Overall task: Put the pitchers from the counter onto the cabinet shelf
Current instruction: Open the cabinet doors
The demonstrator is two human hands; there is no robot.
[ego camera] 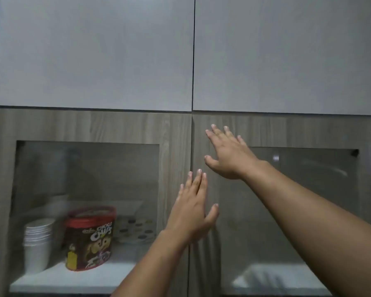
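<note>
Two glass-fronted cabinet doors, the left door (176,146) and the right door (255,129), stand closed side by side in dark wood frames. My left hand (193,211) is raised with fingers extended over the seam between them, holding nothing. My right hand (229,155) is higher, fingers spread flat against the frame of the right door. Through the left glass a white cabinet shelf (73,279) shows. No pitcher and no counter are in view.
Behind the left glass stand a stack of white paper cups (38,243), a red Choco Chips tub (90,239) and a dotted item (135,230). Above are two closed pale grey upper doors (94,52). The shelf behind the right glass (287,279) looks bare.
</note>
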